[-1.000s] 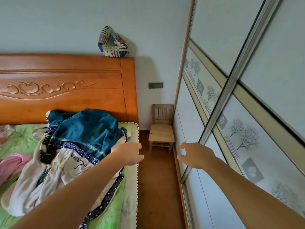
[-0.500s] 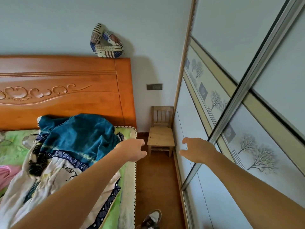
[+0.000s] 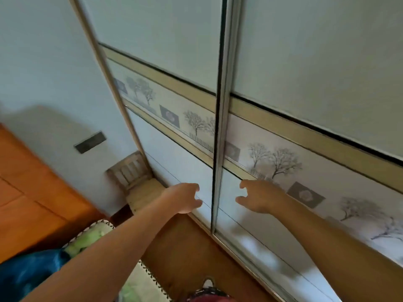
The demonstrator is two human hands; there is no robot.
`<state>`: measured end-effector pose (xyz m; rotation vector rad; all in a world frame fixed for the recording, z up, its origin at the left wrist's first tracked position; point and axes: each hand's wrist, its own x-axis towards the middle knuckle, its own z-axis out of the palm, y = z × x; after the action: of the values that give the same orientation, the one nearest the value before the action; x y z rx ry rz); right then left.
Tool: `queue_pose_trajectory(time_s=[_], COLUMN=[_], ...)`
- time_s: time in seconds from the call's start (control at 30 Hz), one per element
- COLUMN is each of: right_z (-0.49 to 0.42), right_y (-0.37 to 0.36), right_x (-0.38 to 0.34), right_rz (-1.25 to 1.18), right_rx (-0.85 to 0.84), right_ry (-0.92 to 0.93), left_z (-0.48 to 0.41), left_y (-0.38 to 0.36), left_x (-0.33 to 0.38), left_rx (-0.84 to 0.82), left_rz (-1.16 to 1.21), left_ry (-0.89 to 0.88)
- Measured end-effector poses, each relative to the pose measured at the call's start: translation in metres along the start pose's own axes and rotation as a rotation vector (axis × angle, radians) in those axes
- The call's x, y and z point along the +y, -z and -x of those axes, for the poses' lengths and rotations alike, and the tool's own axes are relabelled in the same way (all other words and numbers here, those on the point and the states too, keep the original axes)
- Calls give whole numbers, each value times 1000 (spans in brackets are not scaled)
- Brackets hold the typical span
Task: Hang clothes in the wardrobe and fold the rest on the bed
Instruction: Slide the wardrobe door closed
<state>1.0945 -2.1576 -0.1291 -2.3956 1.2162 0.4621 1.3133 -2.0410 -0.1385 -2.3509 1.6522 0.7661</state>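
Two wardrobe doors (image 3: 152, 40) (image 3: 316, 51), one chair (image 3: 130, 171) — left hand (image 3: 185, 198), right hand (image 3: 259, 197)

A pale blue-grey wall (image 3: 43, 62) fills ten o'clock, with a dark plate (image 3: 89, 139) at nine. A small wooden chair (image 3: 135, 177) stands in the corner at eight, brown floor (image 3: 185, 247) at six.

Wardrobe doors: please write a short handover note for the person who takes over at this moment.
Left hand: open, holds nothing, by the left sliding door.
Right hand: open, holds nothing, by the right sliding door; contact cannot be told.
Clothes: a blue garment lies on the bed, lower left.
Done: nothing hung that shows; doors look shut.
Left: slide a door open, hang clothes, fold the rest on the bed.
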Motion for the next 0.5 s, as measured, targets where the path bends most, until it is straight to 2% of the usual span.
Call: queue_pose_trajectory(time_s=[0.27,0.5], right_z=[130,233], right_y=[-36,-74], right_x=[92,121], right_rz=[-140,-209], right_rx=[120,160], right_ry=[-407,-639], left_z=[-7,34], left_y=[-13,-46], left_x=[118,183], left_rx=[-116,-121], left_rz=[-157,-227], left_ry=[-370,-529])
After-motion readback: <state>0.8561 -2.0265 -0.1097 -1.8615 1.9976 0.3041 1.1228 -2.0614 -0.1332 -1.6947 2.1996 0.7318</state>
